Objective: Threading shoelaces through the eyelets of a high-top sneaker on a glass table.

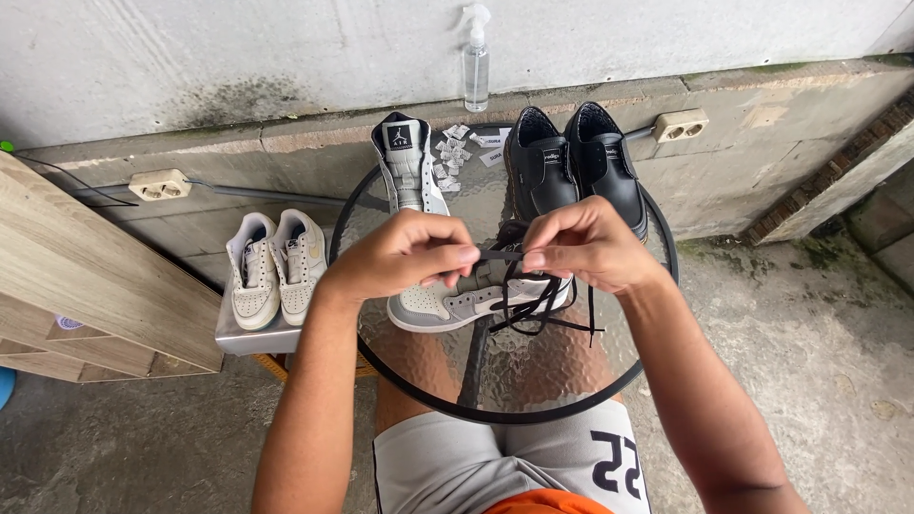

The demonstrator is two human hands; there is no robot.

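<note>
Over the round glass tabletop (609,381), both hands meet at the middle of the view, pinching one black shoelace (499,255) taut between them. The left hand (400,255) has its grip closed on the lace near one end, thumb against fingertips; the right hand (583,246) pinches the same lace just beside it, and the rest of the lace falls in loose loops onto the tabletop. Right beneath the hands lies a grey-and-white high-top sneaker (457,297) on its side, with loops of lace lying over it. As far as the view shows, the lacing looks far from finished: most of the lace hangs free in a heap, and which eyelets are filled is hidden by the hands.

A second high-top sneaker (407,162) stands upright at the far edge of the tabletop, beside a pair of black leather shoes (571,162) and a scatter of small white packets (455,148). A clear spray bottle (475,62) stands on the concrete ledge behind; whether it holds liquid cannot be told. A pair of white low-top sneakers (276,266) sits on a metal stand to the left.
</note>
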